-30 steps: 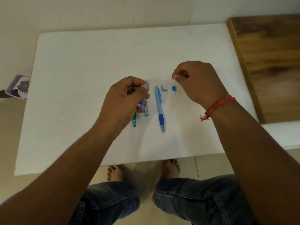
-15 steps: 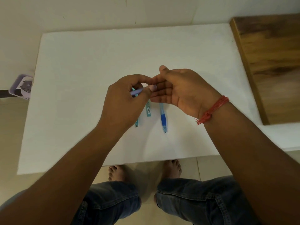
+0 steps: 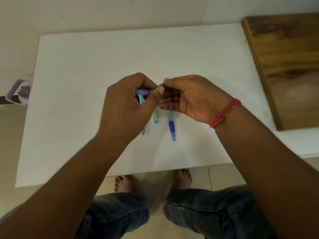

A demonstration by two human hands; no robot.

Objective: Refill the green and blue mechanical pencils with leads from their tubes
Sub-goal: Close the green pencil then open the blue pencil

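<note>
While the left hand pinched a slim, smooth lilac plastic lead tube level, the right hand cupped loosely at its tip, palm up. Below on the matte white worktop lay the green pencil, a flat teal lead tube and the blue pencil with its ribbed grip.

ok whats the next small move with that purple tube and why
Probably tip the purple plastic lead tube so leads slide into the cupped right hand. The left hand holds it level, mouth toward that open palm, while the blue mechanical pencil lies waiting.
</note>
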